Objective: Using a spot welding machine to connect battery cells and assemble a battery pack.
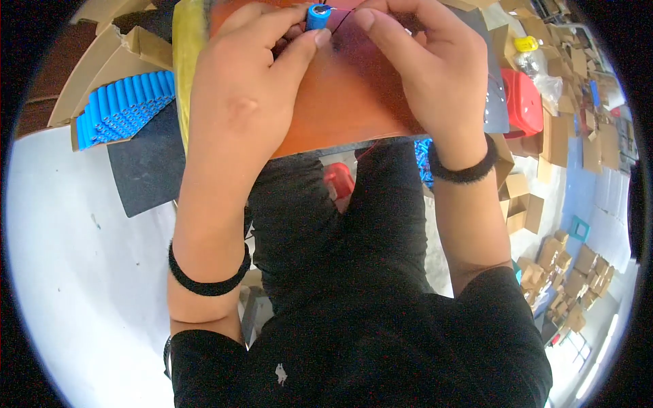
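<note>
My left hand (248, 81) pinches a small blue cylindrical battery cell (317, 16) between thumb and fingers at the top of the view. My right hand (428, 64) is right beside it, its fingertips on a thin dark wire (342, 20) that runs from the cell's end. Both hands are over an orange-brown mat (340, 115) that lies on the work surface. A black band sits on each wrist.
A cardboard box (102, 68) with several blue cells (122, 105) lying in rows stands at the left, beside a dark grey pad (146, 173) on a white table (75, 272). A red plastic stool (524, 102) and many small cardboard boxes (564, 265) are at the right on the floor.
</note>
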`<state>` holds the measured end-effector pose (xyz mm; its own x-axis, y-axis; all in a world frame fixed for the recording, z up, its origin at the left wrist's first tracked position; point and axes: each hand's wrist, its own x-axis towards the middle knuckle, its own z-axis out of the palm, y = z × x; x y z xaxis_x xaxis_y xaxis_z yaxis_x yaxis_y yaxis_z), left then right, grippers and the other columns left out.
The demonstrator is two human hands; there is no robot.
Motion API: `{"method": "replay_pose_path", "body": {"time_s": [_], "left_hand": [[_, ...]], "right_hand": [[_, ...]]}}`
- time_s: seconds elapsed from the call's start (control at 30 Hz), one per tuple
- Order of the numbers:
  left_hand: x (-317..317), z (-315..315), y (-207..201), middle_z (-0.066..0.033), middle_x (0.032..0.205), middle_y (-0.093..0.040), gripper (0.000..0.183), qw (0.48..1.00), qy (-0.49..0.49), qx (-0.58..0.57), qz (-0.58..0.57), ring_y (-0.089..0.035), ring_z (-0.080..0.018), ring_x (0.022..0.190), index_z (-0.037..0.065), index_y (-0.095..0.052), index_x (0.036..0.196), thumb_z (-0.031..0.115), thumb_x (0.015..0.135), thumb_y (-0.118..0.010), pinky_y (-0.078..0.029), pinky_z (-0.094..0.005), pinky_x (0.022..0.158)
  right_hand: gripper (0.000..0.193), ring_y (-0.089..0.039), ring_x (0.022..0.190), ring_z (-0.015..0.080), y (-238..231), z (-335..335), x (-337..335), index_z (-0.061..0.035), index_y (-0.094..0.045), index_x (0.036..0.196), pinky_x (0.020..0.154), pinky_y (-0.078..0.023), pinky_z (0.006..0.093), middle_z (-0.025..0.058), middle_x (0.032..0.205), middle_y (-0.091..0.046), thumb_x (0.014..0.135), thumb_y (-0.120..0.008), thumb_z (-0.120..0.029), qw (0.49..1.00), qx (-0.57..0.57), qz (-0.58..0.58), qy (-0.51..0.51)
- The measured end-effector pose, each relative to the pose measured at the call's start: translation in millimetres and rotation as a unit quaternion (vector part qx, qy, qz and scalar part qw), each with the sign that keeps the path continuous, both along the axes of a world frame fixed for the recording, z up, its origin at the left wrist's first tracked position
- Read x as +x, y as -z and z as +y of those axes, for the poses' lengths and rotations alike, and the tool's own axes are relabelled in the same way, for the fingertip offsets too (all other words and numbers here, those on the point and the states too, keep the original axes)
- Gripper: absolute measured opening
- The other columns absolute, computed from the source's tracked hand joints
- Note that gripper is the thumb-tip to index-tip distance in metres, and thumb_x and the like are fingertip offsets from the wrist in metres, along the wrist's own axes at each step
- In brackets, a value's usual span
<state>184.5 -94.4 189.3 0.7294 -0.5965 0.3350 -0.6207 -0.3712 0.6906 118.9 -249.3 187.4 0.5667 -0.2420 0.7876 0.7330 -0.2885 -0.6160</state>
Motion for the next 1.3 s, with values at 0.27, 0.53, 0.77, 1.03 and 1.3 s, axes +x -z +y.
{"method": "replay_pose_path", "body": {"time_s": [0.27, 0.53, 0.77, 1.03, 1.3], "left_hand": [[0, 2, 2, -0.0114, 0.094, -0.063, 0.027, 1.000, -0.017, 0.017, 0.008, -0.060, -0.0190, 0.085, -0.001, -0.064, 0.108, 0.017, 0.088, -0.065, -0.045, -0.0259, 0.079], [-1, 1, 0, -0.0102, 0.095, -0.064, 0.027, 0.998, -0.031, 0.034, -0.034, -0.060, -0.0178, 0.085, -0.001, -0.064, 0.107, 0.019, 0.089, -0.065, -0.045, -0.0261, 0.079], [-2, 0, 6, -0.0086, 0.087, -0.061, 0.029, 0.998, -0.013, -0.014, 0.053, -0.058, -0.0161, 0.078, -0.001, -0.066, 0.105, 0.017, 0.083, -0.070, -0.045, -0.0269, 0.073], [-13, 5, -3, 0.0010, 0.083, -0.059, 0.041, 0.976, 0.041, -0.066, 0.203, -0.052, -0.0094, 0.076, 0.004, -0.064, 0.114, 0.007, 0.075, -0.077, -0.046, -0.0240, 0.074], [-16, -1, -4, -0.0008, 0.084, -0.060, 0.029, 0.979, 0.056, -0.073, 0.180, -0.052, -0.0088, 0.078, 0.000, -0.065, 0.110, 0.006, 0.082, -0.071, -0.046, -0.0229, 0.074]], "right_hand": [[0.011, -0.058, 0.065, 0.0170, -19, 6, -16, 0.0005, -0.066, 0.088, 0.059, -0.045, 0.0272, 0.0094, 0.076, -0.061, 0.084, -0.067, -0.009, 0.928, -0.111, 0.301, 0.189], [0.011, -0.058, 0.065, 0.0174, -15, 5, -15, 0.0005, -0.065, 0.088, 0.059, -0.046, 0.0270, 0.0098, 0.076, -0.062, 0.085, -0.067, -0.010, 0.928, -0.114, 0.302, 0.187], [0.013, -0.058, 0.067, 0.0127, -14, 2, -19, 0.0008, -0.064, 0.092, 0.060, -0.046, 0.0258, 0.0059, 0.077, -0.063, 0.087, -0.065, -0.011, 0.933, -0.033, 0.331, 0.133], [0.012, -0.058, 0.077, 0.0085, -24, -35, -103, -0.0017, -0.065, 0.093, 0.071, -0.047, 0.0234, 0.0014, 0.085, -0.065, 0.087, -0.066, -0.011, 0.946, 0.017, 0.290, 0.146], [0.018, -0.059, 0.087, 0.0119, -17, -153, -247, -0.0002, -0.063, 0.104, 0.080, -0.046, 0.0258, 0.0042, 0.094, -0.064, 0.090, -0.063, -0.011, 0.746, -0.053, 0.511, 0.423]]}}
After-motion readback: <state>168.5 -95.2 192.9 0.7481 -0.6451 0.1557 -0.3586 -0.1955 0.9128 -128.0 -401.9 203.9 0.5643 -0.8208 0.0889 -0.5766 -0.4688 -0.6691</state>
